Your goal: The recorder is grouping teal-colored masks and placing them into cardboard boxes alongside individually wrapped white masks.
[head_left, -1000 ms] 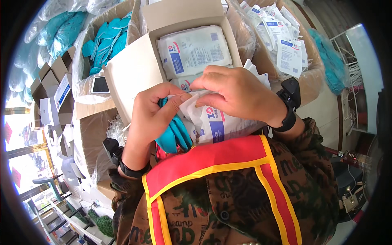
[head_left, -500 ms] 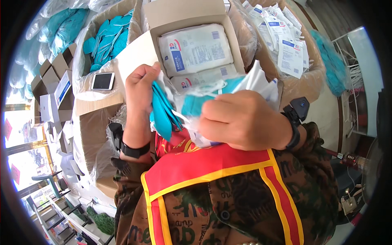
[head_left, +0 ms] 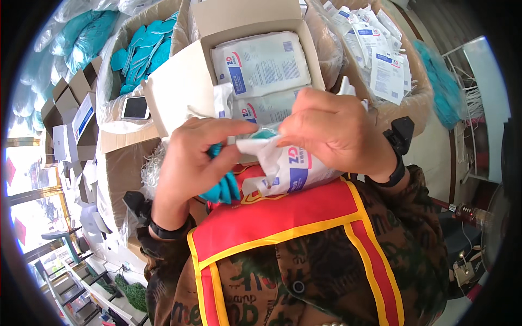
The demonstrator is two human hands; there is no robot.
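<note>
Nearest, at 6 o'clock, a red apron with yellow trim [head_left: 272, 214] lay over a brown-and-green camouflage jacket [head_left: 261, 261]. Just beyond, a soft white packet with blue and pink print [head_left: 298, 171] stood tilted between the hands, its lower end against the apron.

At the packet's 9 o'clock, the left hand [head_left: 196, 155] was partly curled around folded teal fabric pieces [head_left: 220, 191], which hung out below its thumb; its index finger stretched toward the packet's rim, leaving a small gap above the thumb. At 1 o'clock, the right hand [head_left: 331, 122] was closed, pinching the packet's upper edge. A patch of teal showed there, whether inside or behind I could not tell.

The step in hand seemed to be working at the packet's mouth. The next move, as I judged it, called for a firm right pinch and a free left thumb and index finger, without losing the pieces.

Farther off, at 12 o'clock, an open tan cardboard carton [head_left: 247, 16] held flat white printed packets [head_left: 261, 62]. At 10 o'clock lay a white-framed phone [head_left: 136, 107]; at 11, a plastic-lined box [head_left: 184, 24] of teal pieces; at 1, another cardboard box [head_left: 413, 108] of loose white packets.
</note>
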